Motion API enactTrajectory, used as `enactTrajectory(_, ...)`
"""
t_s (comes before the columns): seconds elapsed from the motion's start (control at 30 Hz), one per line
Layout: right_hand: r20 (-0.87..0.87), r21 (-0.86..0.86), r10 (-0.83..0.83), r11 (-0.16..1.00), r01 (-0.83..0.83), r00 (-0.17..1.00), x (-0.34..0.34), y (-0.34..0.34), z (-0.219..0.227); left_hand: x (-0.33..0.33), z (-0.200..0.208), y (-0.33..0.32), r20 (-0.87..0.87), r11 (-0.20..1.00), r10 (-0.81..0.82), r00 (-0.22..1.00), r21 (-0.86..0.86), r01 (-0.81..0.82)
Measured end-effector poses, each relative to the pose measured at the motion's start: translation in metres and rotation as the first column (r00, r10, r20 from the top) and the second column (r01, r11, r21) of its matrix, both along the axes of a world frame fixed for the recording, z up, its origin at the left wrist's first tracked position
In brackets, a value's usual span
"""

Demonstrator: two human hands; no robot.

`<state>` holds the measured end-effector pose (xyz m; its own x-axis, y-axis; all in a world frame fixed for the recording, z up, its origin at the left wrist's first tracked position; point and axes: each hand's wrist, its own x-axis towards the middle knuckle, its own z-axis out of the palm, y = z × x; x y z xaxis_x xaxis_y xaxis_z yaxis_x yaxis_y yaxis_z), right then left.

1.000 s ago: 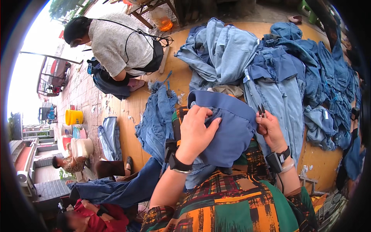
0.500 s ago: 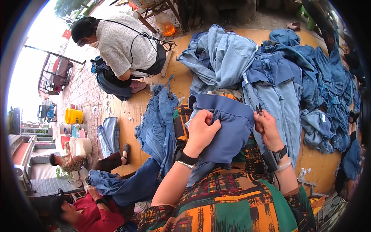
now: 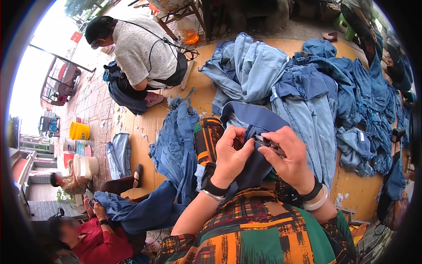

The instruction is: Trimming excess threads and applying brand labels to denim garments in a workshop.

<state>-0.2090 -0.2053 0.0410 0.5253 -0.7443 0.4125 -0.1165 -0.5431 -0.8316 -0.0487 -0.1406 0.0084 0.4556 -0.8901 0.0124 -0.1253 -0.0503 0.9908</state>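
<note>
A pair of blue jeans (image 3: 246, 112) with a dark blue waistband lies gathered over my lap. My left hand (image 3: 231, 160) pinches a dark seam of it between thumb and fingers. Close beside it, my right hand (image 3: 288, 159) is closed round small snips (image 3: 276, 148), whose tips sit at the seam by my left thumb. My fingers largely cover the snips, so whether the blades are apart is hidden. Faded jeans (image 3: 310, 132) lie spread just beyond my right hand.
More denim (image 3: 250, 66) is heaped ahead and along the right on a tan board (image 3: 358, 198). Crumpled jeans (image 3: 176, 145) lie to my left. One person in a pale shirt (image 3: 143, 48) bends at far left; another in red (image 3: 103, 244) handles denim at near left. Buckets (image 3: 80, 130) stand beyond.
My right hand has come left from the garment's right edge to my left hand, bringing the snips to the seam. The waistband has turned and folded. The person in red has raised their hands.
</note>
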Motion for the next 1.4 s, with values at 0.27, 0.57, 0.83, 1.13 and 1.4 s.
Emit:
enactTrajectory(0.27,-0.050,-0.127,-0.113,0.986,0.105,0.992,0.010,0.001,-0.008,-0.003,0.007,0.006,0.132,0.992,0.045,0.990,-0.125,-0.028)
enactTrajectory(0.57,-0.066,-0.087,-0.118,0.990,0.112,0.991,0.010,0.001,-0.002,-0.008,0.007,0.005,0.190,0.979,0.043,0.981,-0.204,-0.004)
enactTrajectory(0.83,-0.070,-0.085,-0.127,0.989,0.121,0.989,0.009,0.002,0.000,-0.011,0.005,0.004,0.240,0.973,0.051,0.969,-0.233,0.007)
enactTrajectory(1.13,-0.035,-0.053,-0.144,0.988,0.142,0.989,0.007,0.003,-0.002,-0.011,0.005,0.004,0.257,0.973,0.039,0.966,-0.229,0.022)
enactTrajectory(1.4,0.145,0.379,-0.270,0.904,0.198,0.952,-0.010,0.001,-0.015,0.001,0.006,0.005,-0.283,0.997,0.058,0.957,-0.036,-0.071)
